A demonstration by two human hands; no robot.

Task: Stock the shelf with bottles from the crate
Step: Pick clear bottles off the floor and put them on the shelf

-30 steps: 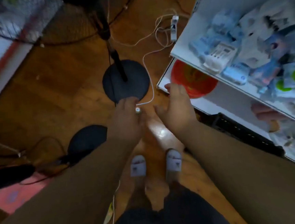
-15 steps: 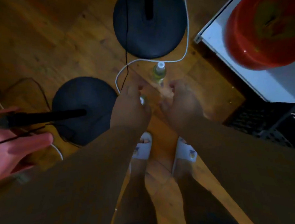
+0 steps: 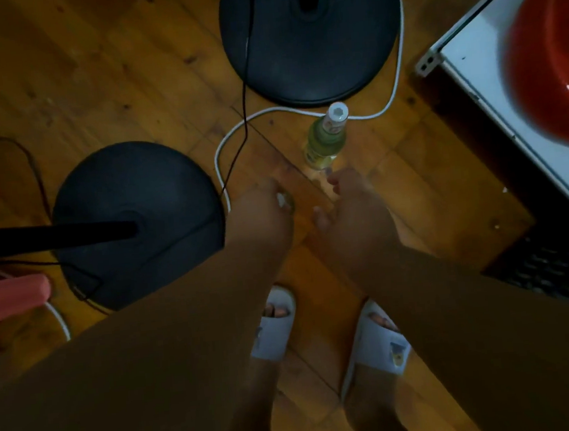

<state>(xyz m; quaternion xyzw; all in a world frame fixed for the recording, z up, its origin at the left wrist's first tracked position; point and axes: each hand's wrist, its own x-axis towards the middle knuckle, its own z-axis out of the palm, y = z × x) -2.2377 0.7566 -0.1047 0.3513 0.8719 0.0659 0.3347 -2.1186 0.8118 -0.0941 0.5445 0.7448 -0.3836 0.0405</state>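
A small bottle (image 3: 325,138) of yellow-green liquid with a white cap stands upright on the wooden floor. The fingertips of my right hand (image 3: 354,209) are just short of its base, loosely bent and holding nothing. My left hand (image 3: 262,213) is curled round a second small bottle, of which only a pale cap end (image 3: 283,200) shows by the thumb. The black crate (image 3: 556,270) sits at the right edge under the white shelf (image 3: 470,72); its contents are hidden.
Two black round stand bases (image 3: 310,37) (image 3: 139,221) sit on the floor ahead and to the left. A white cable (image 3: 397,68) and a black cable (image 3: 246,67) run between them. A red bowl (image 3: 551,54) lies on the shelf. My slippered feet (image 3: 274,326) are below.
The view has tipped down from the shelf to the floor and my hands have lowered. The standing bottle has come into view in front of my right hand.
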